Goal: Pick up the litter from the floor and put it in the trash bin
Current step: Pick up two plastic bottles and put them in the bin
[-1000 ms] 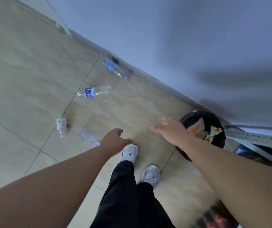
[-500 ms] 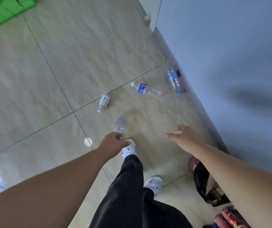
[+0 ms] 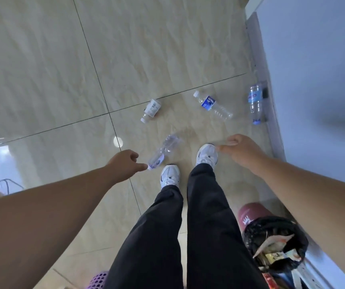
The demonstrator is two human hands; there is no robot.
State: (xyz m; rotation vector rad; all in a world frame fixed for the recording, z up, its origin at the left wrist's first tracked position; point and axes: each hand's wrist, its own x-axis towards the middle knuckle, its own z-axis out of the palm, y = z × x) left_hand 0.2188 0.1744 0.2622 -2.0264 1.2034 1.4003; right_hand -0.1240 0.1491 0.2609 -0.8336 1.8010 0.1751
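Observation:
Several empty plastic bottles lie on the tiled floor ahead of my feet. A crushed clear bottle [image 3: 164, 150] lies just ahead of my left shoe, and my left hand [image 3: 125, 162] hangs over its cap end with loosely curled fingers, holding nothing. A small white-labelled bottle [image 3: 151, 109] lies further ahead. A blue-labelled bottle [image 3: 212, 105] is to its right. Another bottle [image 3: 255, 103] rests against the baseboard. My right hand [image 3: 240, 151] is held out flat and empty above my right shoe. The trash bin [image 3: 252, 213], lined with a black bag and holding wrappers, stands at my lower right.
A blue-grey wall [image 3: 317, 80] runs along the right side. A purple perforated basket [image 3: 98, 280] shows at the bottom edge by my left leg. A wire object [image 3: 2, 184] sits at the far left. Colourful packets [image 3: 279, 280] lie beside the bin.
The view has swung left and down, so the bottles now lie straight ahead and the bin has slid to my lower right. My left hand has come next to the crushed bottle.

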